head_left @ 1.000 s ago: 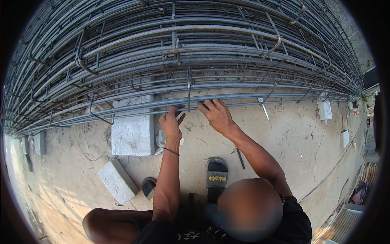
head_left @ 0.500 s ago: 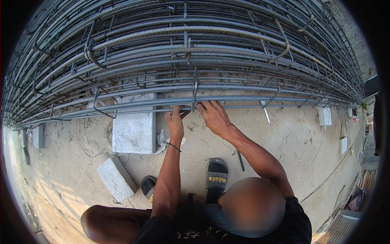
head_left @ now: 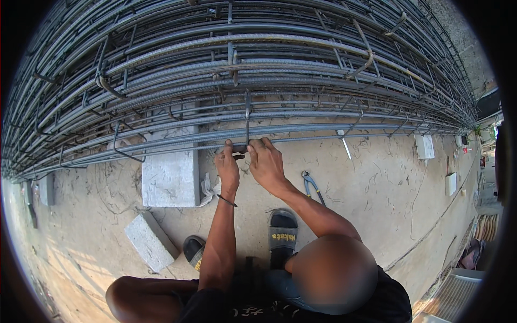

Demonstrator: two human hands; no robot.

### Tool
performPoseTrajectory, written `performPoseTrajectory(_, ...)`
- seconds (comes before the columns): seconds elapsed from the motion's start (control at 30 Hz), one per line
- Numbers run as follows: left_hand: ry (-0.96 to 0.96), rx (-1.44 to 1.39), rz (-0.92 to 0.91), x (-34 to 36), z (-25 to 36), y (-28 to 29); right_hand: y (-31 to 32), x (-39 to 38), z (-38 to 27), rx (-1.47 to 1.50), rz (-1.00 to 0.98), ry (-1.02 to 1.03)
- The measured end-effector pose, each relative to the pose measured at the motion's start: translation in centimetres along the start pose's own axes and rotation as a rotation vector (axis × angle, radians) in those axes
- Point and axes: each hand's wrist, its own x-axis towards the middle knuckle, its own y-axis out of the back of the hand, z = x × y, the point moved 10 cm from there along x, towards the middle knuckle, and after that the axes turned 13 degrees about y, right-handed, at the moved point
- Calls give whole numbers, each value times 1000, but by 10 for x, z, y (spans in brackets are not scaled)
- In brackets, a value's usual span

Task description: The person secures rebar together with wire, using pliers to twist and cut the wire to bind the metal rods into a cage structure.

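Observation:
Both of my hands are at the lowest front bars of a rebar cage (head_left: 177, 141), by the lower end of an upright steel stirrup (head_left: 247, 116). Just left of the stirrup, the fingers of my left hand (head_left: 228, 167) close round the bottom bar. My right hand (head_left: 267, 164) is curled, its thumb and fingertips pressed at the stirrup's lower corner. Any thin wire between the fingertips is too small to make out. Pincers (head_left: 312, 187) with blue and yellow handles lie on the ground beyond my right forearm, which partly covers them.
More rebar cages (head_left: 237, 59) are stacked across the far side. A large pale block (head_left: 171, 175) sits under the bars at left, with a smaller block (head_left: 151, 241) nearer me. A white pointed strip (head_left: 345, 145) and small white blocks (head_left: 424, 146) are to the right.
The view has shifted a little. My right hand has drawn back from over the bars and curled at the stirrup's lower end. The pincers, mostly covered by my right forearm before, now show.

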Motion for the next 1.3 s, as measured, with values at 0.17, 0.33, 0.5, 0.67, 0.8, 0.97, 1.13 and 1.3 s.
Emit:
performPoseTrajectory(0.17,-29,184,-85,-2,-2,-1,1,-16,1,85,110,31)
performPoseTrajectory(0.33,133,135,-173,12,-6,-8,2,-18,3,84,186,62)
performPoseTrajectory(0.5,182,160,-104,8,-2,-3,-4,-14,-2,-47,145,165)
performPoseTrajectory(0.67,-27,553,-8,5,14,-2,-7,-16,-3,-57,182,182)
performPoseTrajectory(0.8,-91,560,-20,0,23,-6,-7,-19,4,-7,197,197)
performPoseTrajectory(0.97,-335,874,65,-12,51,-20,-11,-13,3,-161,147,347)
performPoseTrajectory(1.13,-356,822,111,-13,49,-15,-20,-12,0,-191,93,443)
performPoseTrajectory(1.3,-208,643,-6,-5,37,-13,-14,-22,1,-107,235,398)
